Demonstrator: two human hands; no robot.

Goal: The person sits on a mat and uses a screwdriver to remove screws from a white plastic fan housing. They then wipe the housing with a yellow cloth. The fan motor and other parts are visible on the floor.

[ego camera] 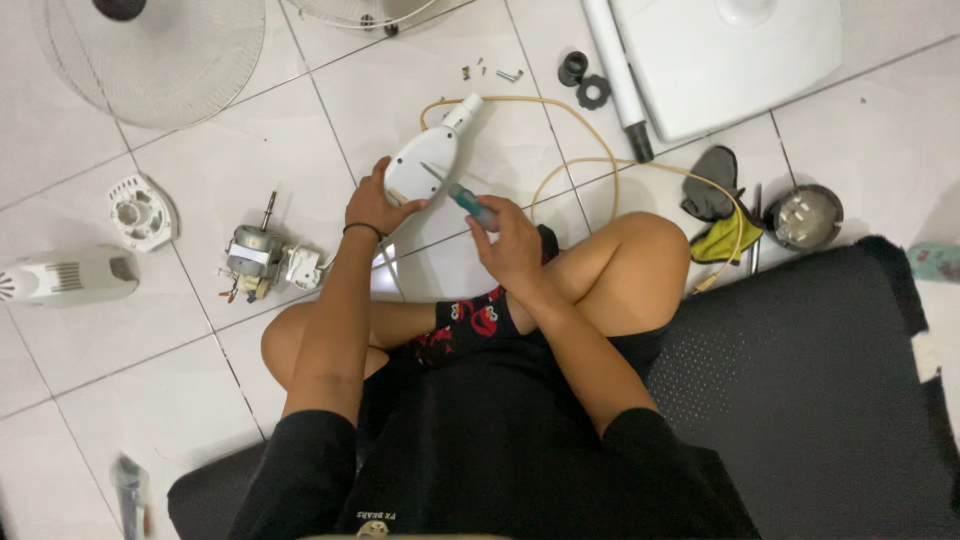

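My left hand [376, 203] grips the lower end of a white plastic fan housing part [425, 160] held above the tiled floor. A beige cord [560, 105] runs from its narrow top end and loops to the right. My right hand [510, 245] holds a screwdriver with a teal handle [472, 204]; its thin shaft points up-left and its tip rests on the white housing. I sit cross-legged on a dark mat [820, 380], with my knees below both hands.
A bare fan motor [262, 262] lies left of my left arm. Fan grilles [160, 55] sit at top left, a white fan base [730, 55] with a pole at top right. Small screws [495, 72], black rings [583, 80], a round metal part [805, 216] and cloths [720, 215] lie around.
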